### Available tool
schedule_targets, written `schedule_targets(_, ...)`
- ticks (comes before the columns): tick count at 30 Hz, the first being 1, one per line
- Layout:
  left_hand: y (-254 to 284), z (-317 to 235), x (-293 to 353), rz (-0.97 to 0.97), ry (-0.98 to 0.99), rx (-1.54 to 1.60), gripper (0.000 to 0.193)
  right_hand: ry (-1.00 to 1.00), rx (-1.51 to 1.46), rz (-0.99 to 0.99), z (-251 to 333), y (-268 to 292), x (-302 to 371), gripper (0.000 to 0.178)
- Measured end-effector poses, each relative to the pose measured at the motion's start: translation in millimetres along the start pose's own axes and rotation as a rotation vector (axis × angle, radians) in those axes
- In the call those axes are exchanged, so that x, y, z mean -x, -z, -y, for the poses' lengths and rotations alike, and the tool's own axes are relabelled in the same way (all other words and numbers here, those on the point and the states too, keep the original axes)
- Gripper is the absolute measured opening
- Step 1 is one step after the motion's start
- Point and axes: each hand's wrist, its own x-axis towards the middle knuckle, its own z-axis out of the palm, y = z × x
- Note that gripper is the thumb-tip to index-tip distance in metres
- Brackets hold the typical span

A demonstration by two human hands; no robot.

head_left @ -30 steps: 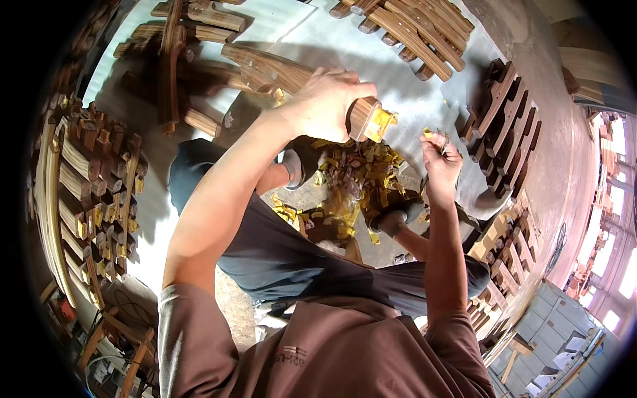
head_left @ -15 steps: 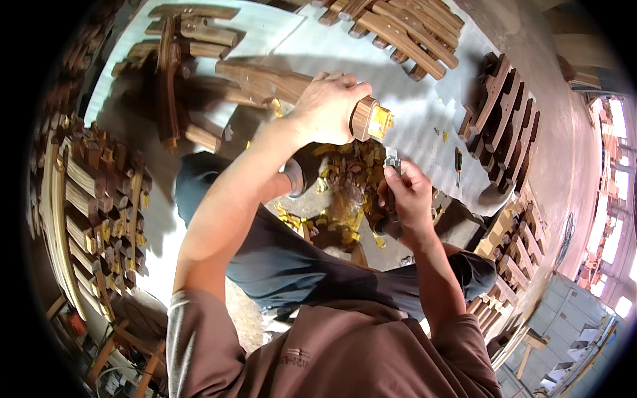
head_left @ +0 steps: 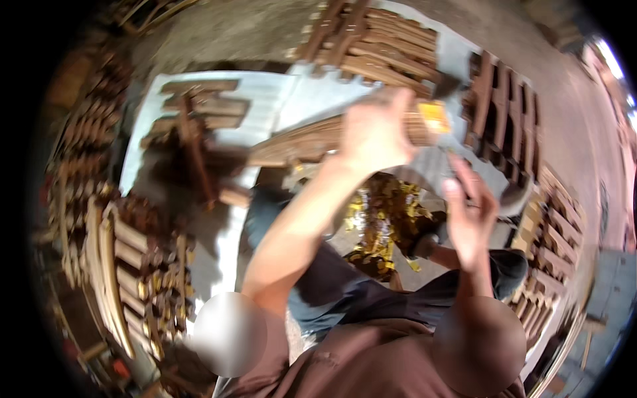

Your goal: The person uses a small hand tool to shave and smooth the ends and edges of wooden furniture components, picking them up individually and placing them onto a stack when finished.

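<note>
My left hand (head_left: 378,129) is closed around a long brown wooden bar (head_left: 298,140), close to its right end. The bar tapers toward the left and lies across my front, over the near edge of the white-covered surface (head_left: 265,119). A yellow wrapping (head_left: 434,117) covers its right end, just beyond my fingers. My right hand (head_left: 472,205) is below and right of that end, over the surface's near right part, apart from the bar. Motion blurs its fingers, and whether anything is in them cannot be made out.
Yellow scraps (head_left: 388,219) lie heaped on the floor between my legs. Wooden bars are stacked at the far middle (head_left: 391,46), the right (head_left: 504,113) and the left (head_left: 199,106). More piles stand on the floor at the left (head_left: 133,265) and right (head_left: 554,245).
The view has shifted, so the surroundings sit differently. My right hand has moved right, away from the bar's yellow end. The knife-like tool it held no longer shows clearly. My left hand keeps its grip.
</note>
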Motion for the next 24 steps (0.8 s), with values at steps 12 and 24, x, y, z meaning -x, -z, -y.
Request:
schedule_targets(12, -28, -33, -44, -0.483, 0.118, 0.551, 0.076, 0.397, 0.186, -0.256, -2, 64, -14, 0.042)
schedule_targets(24, -46, -56, -51, -0.319, 0.239, 0.336, 0.068, 0.703, 0.589, -0.313, -7, 50, -80, 0.046)
